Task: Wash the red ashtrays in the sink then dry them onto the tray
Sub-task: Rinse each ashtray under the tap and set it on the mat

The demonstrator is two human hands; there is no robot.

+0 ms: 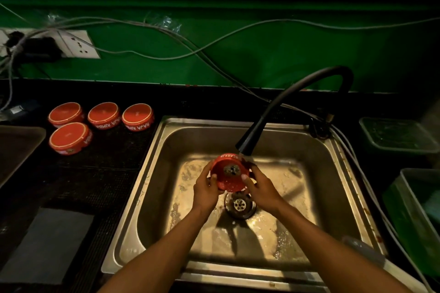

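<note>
Meanwhile four ashtrays (101,121) wait; both hands (234,189) hold another (229,172).

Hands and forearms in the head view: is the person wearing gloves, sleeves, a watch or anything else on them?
Nothing is worn. The left hand and right hand are bare, with no gloves, and I see no rings. Both forearms are bare right to the bottom edge of the picture, with no sleeve, watch or band visible on either wrist.

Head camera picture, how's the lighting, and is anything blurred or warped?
Head view: dim overall, light pooling in the sink around the ashtray both hands hold; arm shadows cross its floor; wide-angle bends the edges; the corners go soft.
</note>
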